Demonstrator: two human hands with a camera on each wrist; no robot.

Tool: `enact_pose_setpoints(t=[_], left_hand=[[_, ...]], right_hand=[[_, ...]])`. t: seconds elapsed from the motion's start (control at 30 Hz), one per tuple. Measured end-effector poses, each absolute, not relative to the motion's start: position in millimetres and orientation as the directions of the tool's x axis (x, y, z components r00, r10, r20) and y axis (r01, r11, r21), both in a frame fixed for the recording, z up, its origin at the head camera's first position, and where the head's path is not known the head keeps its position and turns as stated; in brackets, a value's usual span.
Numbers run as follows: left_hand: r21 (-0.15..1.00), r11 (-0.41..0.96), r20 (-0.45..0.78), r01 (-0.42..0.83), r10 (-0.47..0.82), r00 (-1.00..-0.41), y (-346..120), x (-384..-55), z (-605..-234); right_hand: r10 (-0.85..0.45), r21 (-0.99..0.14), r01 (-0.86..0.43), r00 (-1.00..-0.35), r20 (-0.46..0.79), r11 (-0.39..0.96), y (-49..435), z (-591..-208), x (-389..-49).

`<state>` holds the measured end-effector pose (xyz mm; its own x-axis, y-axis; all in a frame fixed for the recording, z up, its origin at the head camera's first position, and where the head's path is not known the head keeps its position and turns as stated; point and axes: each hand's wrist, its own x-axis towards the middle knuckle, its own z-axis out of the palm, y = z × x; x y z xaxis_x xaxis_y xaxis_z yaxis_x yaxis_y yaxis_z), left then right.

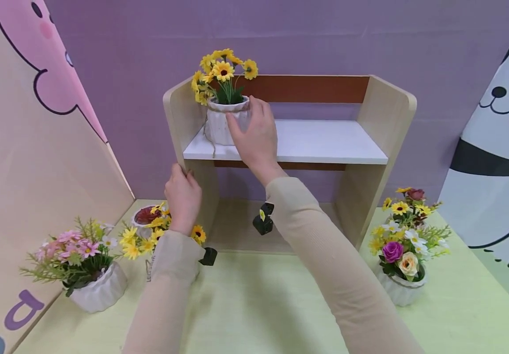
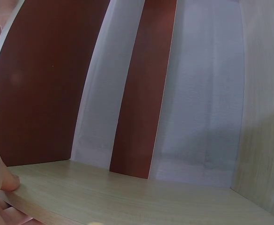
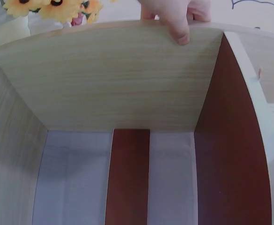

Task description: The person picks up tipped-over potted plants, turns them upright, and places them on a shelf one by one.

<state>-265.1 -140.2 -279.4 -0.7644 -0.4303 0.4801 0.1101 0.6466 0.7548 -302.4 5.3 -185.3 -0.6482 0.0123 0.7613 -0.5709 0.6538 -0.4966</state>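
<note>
A white ribbed flowerpot with yellow sunflowers stands upright at the left end of the upper white board of a small wooden shelf. My right hand holds the pot at its right side, thumb across the front and fingers by the rim. Lower down, my left hand grips the front edge of the shelf's left side panel. In the right wrist view the left thumb lies on the panel's inner face. The left wrist view shows the lower compartment and a brown back strip.
On the table's left stand a pot of pink flowers and yellow flowers partly behind the left sleeve. At the right is a white pot of mixed flowers, with more blooms behind it. Cartoon-printed panels flank the table.
</note>
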Motion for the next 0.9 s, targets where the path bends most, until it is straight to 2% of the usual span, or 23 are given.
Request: enact_pose_setpoints(t=[0.27,0.5,0.77,0.9], left_hand=[[0.756,0.644,0.480,0.112,-0.431,-0.764,-140.2,-265.8,-280.2],[0.755,0.647,0.477,0.104,-0.435,-0.763,-140.4,-266.3,-279.9],[0.752,0.649,0.486,0.114,-0.429,-0.761,-139.5,-266.6,-278.8],[0.756,0.644,0.482,0.114,-0.431,-0.763,-140.2,-266.3,-279.5]], right_hand=[[-0.024,-0.488,-0.541,-0.686,0.727,0.685,9.2,-190.1,-293.8],[-0.058,-0.470,-0.546,-0.693,0.719,0.694,14.5,-195.0,-286.7],[-0.060,-0.502,-0.616,-0.666,0.744,0.607,26.7,-202.7,-279.0],[-0.070,-0.480,-0.668,-0.620,0.781,0.568,33.1,-208.6,-274.8]])
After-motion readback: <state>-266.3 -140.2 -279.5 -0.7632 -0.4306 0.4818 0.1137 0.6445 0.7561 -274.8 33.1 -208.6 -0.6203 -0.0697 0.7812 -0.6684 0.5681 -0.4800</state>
